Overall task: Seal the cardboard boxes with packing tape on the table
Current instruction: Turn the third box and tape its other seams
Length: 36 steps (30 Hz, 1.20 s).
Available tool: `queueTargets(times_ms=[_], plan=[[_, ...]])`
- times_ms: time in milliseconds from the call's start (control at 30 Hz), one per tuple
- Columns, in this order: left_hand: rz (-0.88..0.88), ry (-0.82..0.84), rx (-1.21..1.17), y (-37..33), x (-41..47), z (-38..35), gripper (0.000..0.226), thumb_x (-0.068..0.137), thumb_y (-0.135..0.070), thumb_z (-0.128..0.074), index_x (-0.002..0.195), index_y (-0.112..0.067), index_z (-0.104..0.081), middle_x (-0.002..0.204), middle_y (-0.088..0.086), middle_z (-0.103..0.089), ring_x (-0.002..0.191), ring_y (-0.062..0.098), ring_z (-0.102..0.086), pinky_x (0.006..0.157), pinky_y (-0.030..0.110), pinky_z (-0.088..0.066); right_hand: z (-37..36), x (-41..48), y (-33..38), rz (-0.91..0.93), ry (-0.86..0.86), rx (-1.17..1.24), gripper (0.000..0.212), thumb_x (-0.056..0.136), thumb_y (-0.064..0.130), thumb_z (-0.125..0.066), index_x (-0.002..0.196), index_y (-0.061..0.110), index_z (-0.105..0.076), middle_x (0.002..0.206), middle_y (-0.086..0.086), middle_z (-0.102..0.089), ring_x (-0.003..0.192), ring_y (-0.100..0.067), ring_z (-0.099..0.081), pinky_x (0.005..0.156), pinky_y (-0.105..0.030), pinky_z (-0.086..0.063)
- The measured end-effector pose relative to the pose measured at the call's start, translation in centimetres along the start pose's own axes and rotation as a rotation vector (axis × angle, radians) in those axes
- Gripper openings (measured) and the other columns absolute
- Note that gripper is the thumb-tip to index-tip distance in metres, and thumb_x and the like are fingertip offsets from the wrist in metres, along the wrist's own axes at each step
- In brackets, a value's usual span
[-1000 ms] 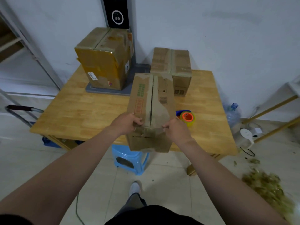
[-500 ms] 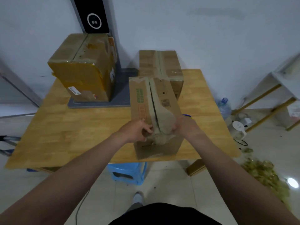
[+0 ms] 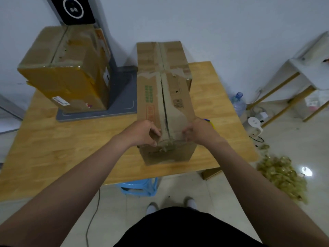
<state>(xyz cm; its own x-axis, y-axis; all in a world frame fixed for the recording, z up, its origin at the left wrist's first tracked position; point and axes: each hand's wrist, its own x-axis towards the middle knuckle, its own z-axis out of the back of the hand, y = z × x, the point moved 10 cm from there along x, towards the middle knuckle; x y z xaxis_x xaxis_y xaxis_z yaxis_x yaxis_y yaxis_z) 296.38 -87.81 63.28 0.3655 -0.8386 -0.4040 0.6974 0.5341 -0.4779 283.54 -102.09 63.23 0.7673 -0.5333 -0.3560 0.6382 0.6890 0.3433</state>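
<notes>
The left grip (image 3: 144,132), a bare hand, is closed with curled fingers on the near end of the left top flap of a long cardboard box (image 3: 154,104). The right grip (image 3: 199,131) is closed in the same way on the near end of the right flap. Between the two grips the flap seam is seen, slightly parted and covered with worn, wrinkled tape. The box is laid lengthwise on the wooden bench (image 3: 71,139), with its near end close to the front edge. A second box (image 3: 169,54) is placed directly behind it, its top seam taped; whether the two touch cannot be told. At the far left a larger box (image 3: 62,82) is stood on a grey base plate (image 3: 121,97), from which a post rises to a black panel (image 3: 74,9) marked with a white ring. Under the bench edge a blue stool (image 3: 140,188) is seen. On the floor to the right, a water bottle (image 3: 238,102) and a heap of crumpled yellowish material (image 3: 281,175) are shown.
</notes>
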Motion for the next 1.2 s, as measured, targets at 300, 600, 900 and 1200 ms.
queueTargets(times_ms=[300, 600, 900, 1200], plan=[[0.013, -0.183, -0.018, -6.4, 7.4, 0.5, 0.040, 0.100, -0.041, -0.062, 0.139, -0.038, -0.059, 0.158, -0.006, -0.040, 0.150, 0.020, -0.029, 0.122, 0.058, -0.023, 2.0, 5.3, -11.8, -0.158, -0.265, 0.403, 0.026, 0.091, 0.015, -0.059, 0.113, 0.022, -0.073, 0.112, -0.010, -0.058, 0.097, -0.028, -0.061, 0.082, -0.033, -0.046], [0.300, -0.181, -0.064, -6.7, 13.6, -0.2, 0.064, 0.082, -0.063, -0.073, 0.138, -0.063, -0.042, 0.161, -0.009, -0.018, 0.151, 0.027, -0.020, 0.110, 0.083, -0.011, -5.8, 15.5, -21.3, -0.356, 0.123, 0.249, 0.060, 0.095, 0.018, -0.053, 0.152, 0.027, -0.036, 0.149, -0.017, -0.025, 0.125, -0.051, -0.044, 0.103, -0.050, -0.042], [0.350, -0.172, -0.166, -5.5, 14.8, 0.1, 0.061, 0.067, -0.061, -0.085, 0.097, -0.083, -0.037, 0.130, -0.017, -0.027, 0.137, 0.025, -0.037, 0.105, 0.075, -0.035, -10.7, 18.3, -24.7, -0.403, 0.066, 0.427, 0.057, 0.089, 0.013, -0.060, 0.142, 0.029, -0.045, 0.128, -0.017, -0.042, 0.099, -0.049, -0.060, 0.077, -0.057, -0.058], [0.267, -0.144, -0.179, -6.7, 13.6, 0.8, 0.062, 0.076, -0.050, -0.084, 0.127, -0.062, -0.050, 0.149, -0.007, -0.030, 0.143, 0.026, -0.034, 0.113, 0.063, -0.034, -7.2, 14.1, -24.1, -0.636, -0.060, 1.082, 0.056, 0.090, -0.008, -0.044, 0.136, 0.024, -0.036, 0.130, -0.009, -0.041, 0.106, -0.045, -0.055, 0.059, -0.060, -0.059]])
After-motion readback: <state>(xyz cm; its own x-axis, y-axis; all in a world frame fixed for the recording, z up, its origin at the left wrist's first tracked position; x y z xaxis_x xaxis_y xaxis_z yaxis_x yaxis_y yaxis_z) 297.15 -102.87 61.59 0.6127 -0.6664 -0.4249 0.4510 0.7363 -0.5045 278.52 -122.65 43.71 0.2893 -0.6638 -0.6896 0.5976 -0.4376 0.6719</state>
